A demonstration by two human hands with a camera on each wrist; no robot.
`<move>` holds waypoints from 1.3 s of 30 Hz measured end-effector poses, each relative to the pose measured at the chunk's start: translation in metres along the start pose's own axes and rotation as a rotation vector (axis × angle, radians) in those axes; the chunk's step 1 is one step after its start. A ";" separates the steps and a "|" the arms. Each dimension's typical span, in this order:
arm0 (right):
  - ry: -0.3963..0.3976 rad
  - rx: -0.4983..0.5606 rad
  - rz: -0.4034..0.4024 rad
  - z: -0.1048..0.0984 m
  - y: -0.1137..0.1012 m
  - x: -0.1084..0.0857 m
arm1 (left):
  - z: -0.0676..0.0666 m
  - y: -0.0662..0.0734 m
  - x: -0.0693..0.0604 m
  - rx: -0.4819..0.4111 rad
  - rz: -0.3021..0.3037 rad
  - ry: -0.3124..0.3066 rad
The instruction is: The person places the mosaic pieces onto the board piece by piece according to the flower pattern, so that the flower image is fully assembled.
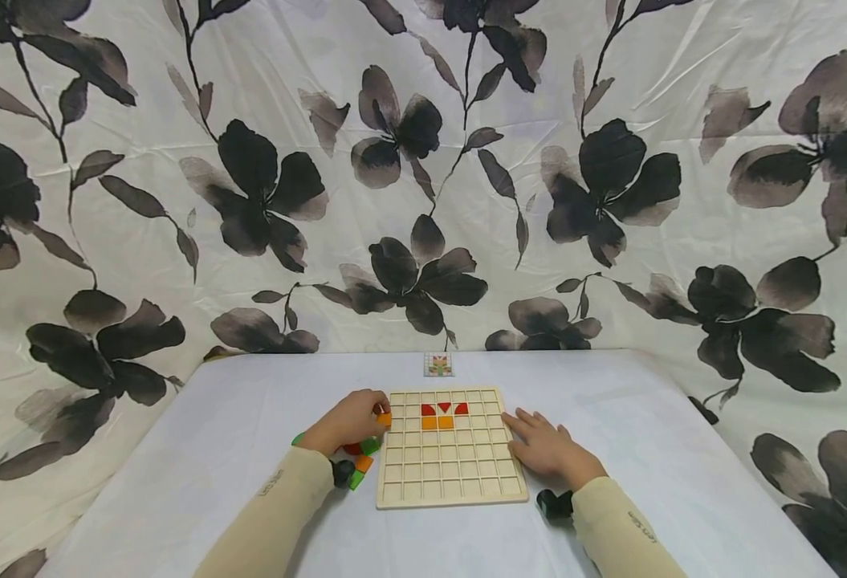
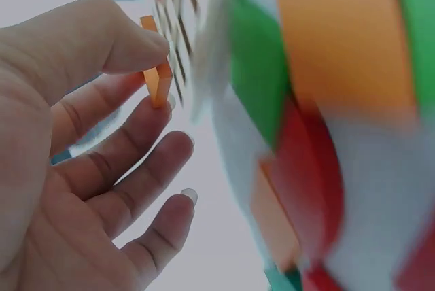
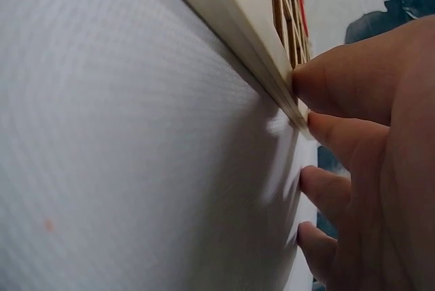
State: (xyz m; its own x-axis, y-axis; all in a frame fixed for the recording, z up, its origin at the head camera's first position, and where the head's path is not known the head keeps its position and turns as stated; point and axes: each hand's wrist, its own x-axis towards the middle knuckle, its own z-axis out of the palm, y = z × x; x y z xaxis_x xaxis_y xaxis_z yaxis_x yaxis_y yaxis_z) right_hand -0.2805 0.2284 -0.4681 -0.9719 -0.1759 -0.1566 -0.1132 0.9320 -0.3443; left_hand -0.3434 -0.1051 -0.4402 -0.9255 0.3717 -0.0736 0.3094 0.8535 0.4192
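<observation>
Between thumb and fingers my left hand pinches an orange tile, a small flat block, at the left edge of the wooden grid board. My right hand touches the board's right edge with its thumb and a finger, the other fingers extended, as the right wrist view shows. In the board's upper rows sit two red curved tiles, a red triangle tile between them, and two orange square tiles below.
Loose green tiles, red tiles and orange tiles lie left of the board, partly under my left wrist. A small pattern card lies behind the board on the white table. Floral cloth hangs behind.
</observation>
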 end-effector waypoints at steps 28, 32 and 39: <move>0.007 0.030 0.009 0.000 0.000 -0.002 | 0.037 0.086 0.033 0.148 0.202 0.071; 0.004 0.030 0.009 0.000 0.000 -0.002 | 0.041 0.094 0.040 0.188 0.198 0.065; 0.005 0.029 0.005 0.002 0.003 0.002 | 0.047 0.099 0.045 0.208 0.202 0.049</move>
State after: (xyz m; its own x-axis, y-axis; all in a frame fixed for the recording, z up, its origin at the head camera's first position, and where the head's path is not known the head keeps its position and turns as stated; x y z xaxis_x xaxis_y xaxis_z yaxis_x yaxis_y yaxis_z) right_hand -0.2819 0.2298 -0.4714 -0.9735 -0.1699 -0.1532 -0.1028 0.9232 -0.3703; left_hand -0.3442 0.0137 -0.4444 -0.8484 0.5279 0.0381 0.5220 0.8225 0.2257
